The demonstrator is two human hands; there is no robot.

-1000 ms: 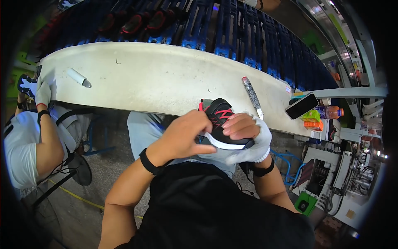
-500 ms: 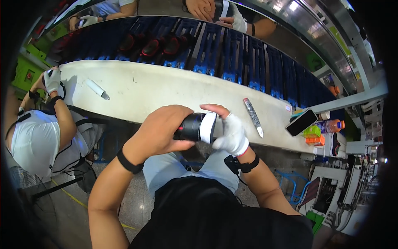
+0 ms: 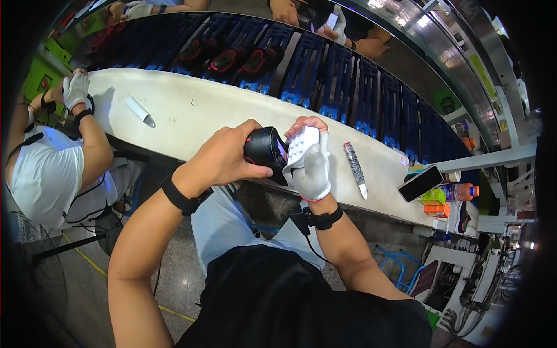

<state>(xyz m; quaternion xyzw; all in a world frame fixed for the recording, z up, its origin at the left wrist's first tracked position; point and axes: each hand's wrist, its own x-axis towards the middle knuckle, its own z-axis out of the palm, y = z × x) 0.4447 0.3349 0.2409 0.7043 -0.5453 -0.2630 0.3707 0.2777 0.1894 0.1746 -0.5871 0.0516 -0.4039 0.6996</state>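
Clasping the rounded black shoe upper (image 3: pixel 262 148), the bare left hand (image 3: pixel 219 155) curls its fingers half-closed; the white-gloved right hand (image 3: pixel 314 171) pinches the white, grid-textured sole (image 3: pixel 303 145). There's a gap between, over the long white table (image 3: pixel 174 101); how much is joined, I can't tell.

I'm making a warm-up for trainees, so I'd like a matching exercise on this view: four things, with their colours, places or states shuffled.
Things
1. left hand
2. phone
3. right hand
4. shoe

Descriptions
A. gloved in white
B. black with red trim
C. ungloved
D. dark screen, off to the right

Pairs: 1-C, 2-D, 3-A, 4-B
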